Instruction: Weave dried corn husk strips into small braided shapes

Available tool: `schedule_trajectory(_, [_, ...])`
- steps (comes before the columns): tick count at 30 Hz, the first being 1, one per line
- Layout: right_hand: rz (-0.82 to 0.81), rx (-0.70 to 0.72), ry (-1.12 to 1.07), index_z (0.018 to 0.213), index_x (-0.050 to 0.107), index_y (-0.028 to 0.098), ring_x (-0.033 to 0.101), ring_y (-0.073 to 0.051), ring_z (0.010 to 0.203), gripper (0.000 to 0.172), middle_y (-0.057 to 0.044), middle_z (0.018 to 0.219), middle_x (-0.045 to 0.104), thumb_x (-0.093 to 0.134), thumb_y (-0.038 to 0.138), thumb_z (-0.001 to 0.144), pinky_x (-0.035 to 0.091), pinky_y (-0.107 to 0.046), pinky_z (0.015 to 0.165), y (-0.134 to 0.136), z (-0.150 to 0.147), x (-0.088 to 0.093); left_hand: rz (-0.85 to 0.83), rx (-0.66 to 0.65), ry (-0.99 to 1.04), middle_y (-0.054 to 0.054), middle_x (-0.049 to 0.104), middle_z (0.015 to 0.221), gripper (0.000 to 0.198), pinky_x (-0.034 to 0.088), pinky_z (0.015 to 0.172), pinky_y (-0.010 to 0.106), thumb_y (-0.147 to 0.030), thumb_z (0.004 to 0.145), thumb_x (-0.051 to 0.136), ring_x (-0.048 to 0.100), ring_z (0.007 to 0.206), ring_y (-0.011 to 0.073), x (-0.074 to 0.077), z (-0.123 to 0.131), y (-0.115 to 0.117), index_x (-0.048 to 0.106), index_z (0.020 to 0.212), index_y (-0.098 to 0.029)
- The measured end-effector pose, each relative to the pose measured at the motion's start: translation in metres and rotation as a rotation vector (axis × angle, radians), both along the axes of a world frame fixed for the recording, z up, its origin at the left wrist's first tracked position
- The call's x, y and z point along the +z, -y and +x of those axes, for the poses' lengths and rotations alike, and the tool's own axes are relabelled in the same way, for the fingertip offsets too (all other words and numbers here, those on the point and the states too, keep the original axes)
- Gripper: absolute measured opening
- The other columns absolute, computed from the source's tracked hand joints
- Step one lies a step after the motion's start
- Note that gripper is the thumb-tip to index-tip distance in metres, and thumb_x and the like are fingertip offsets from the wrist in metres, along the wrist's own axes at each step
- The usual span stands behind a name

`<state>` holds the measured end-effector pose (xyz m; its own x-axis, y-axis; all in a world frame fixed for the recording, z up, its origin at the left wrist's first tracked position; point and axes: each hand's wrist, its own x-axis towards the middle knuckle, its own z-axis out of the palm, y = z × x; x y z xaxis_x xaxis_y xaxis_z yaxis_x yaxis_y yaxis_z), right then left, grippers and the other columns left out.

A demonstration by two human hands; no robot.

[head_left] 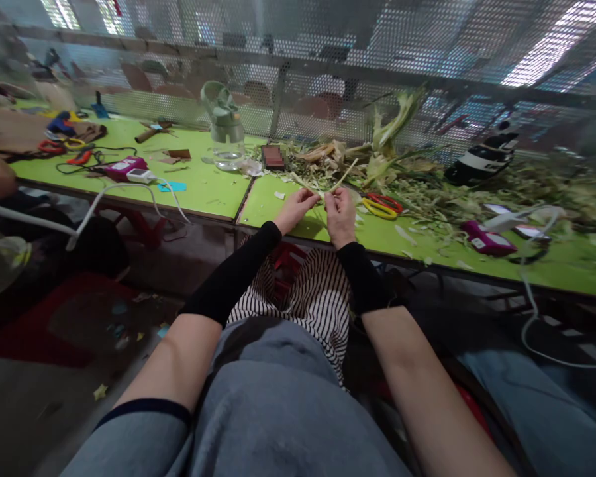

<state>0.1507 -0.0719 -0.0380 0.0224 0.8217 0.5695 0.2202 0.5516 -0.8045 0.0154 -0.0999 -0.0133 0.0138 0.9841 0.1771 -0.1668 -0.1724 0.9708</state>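
My left hand (298,209) and my right hand (341,215) are close together just above the green table. Both sets of fingers are pinched. A thin pale husk strip (346,173) sticks up from my right fingers. Pale strip ends also show at my left fingertips, but whether both hands grip one piece is hard to see. Beside my right hand lie scissors (380,207) with yellow and red handles. Behind my hands spreads a heap of corn husks and shreds (328,154), with a larger leafy husk (395,126) standing up in it.
A clear water bottle (227,142) with a green lid stands at back left. Purple-and-white power blocks (126,169) with white cables lie left and right. A dark bottle (484,159) leans at back right. A metal mesh screen (318,86) rises behind the table (198,199).
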Motion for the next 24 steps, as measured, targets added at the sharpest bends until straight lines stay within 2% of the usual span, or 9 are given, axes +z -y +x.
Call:
schedule_trajectory(4, [-0.002,-0.005,-0.015,0.087,0.05,0.029,0.032,-0.016,0.056,0.051,0.006,0.063,0.035,0.066,0.077,0.082,0.028,-0.031,0.054,-0.0002,0.0009,-0.0004,-0.008,-0.038,0.014,-0.002,0.048,0.067,0.029,0.04,0.068,0.024,-0.018,0.097,0.064,0.043,0.065,0.0085,-0.0007,-0.0008,0.0009,0.052,0.071,-0.017])
schedule_trajectory(8, [-0.005,-0.006,-0.023,0.086,0.05,0.029,0.034,-0.016,0.057,0.054,0.006,0.063,0.035,0.066,0.08,0.08,0.029,-0.03,0.054,0.0007,0.0019,0.0009,-0.017,-0.067,0.01,-0.003,0.048,0.065,0.023,0.037,0.064,0.023,-0.01,0.094,0.063,0.042,0.062,0.0074,0.0018,-0.0022,0.0049,0.055,0.073,-0.016])
schedule_trajectory(11, [-0.019,0.01,-0.023,0.086,0.049,0.029,0.036,-0.015,0.056,0.055,0.006,0.061,0.034,0.068,0.08,0.078,0.03,-0.029,0.052,0.0017,0.0015,0.0021,-0.016,-0.068,0.002,-0.003,0.05,0.066,0.018,0.038,0.064,0.023,-0.009,0.094,0.062,0.042,0.062,0.0075,0.0037,-0.0029,0.0071,0.059,0.078,-0.015])
schedule_trajectory(16, [-0.045,0.043,-0.024,0.084,0.051,0.028,0.033,-0.013,0.052,0.054,0.007,0.058,0.036,0.071,0.078,0.077,0.028,-0.028,0.048,0.0041,-0.0002,0.0043,0.015,-0.089,0.063,-0.002,0.051,0.07,0.025,0.042,0.068,0.023,-0.008,0.093,0.065,0.046,0.066,0.0073,0.0043,-0.0035,0.0078,0.054,0.073,-0.016])
schedule_trajectory(22, [-0.102,0.089,-0.063,0.081,0.051,0.027,0.034,-0.011,0.053,0.05,0.006,0.06,0.041,0.075,0.071,0.078,0.027,-0.026,0.047,0.0032,0.0001,0.0051,-0.054,-0.097,0.056,-0.006,0.037,0.061,0.025,0.033,0.055,0.024,-0.02,0.097,0.065,0.03,0.052,0.0059,0.0027,-0.0057,0.0081,0.053,0.075,-0.019])
schedule_trajectory(24, [-0.139,0.111,-0.094,0.083,0.05,0.027,0.037,-0.012,0.055,0.049,0.006,0.062,0.042,0.076,0.068,0.079,0.028,-0.026,0.047,0.0019,0.0013,0.005,-0.034,-0.124,0.026,-0.007,0.037,0.06,0.023,0.03,0.055,0.024,-0.018,0.095,0.067,0.03,0.052,0.006,0.0032,-0.0061,0.0093,0.055,0.076,-0.019])
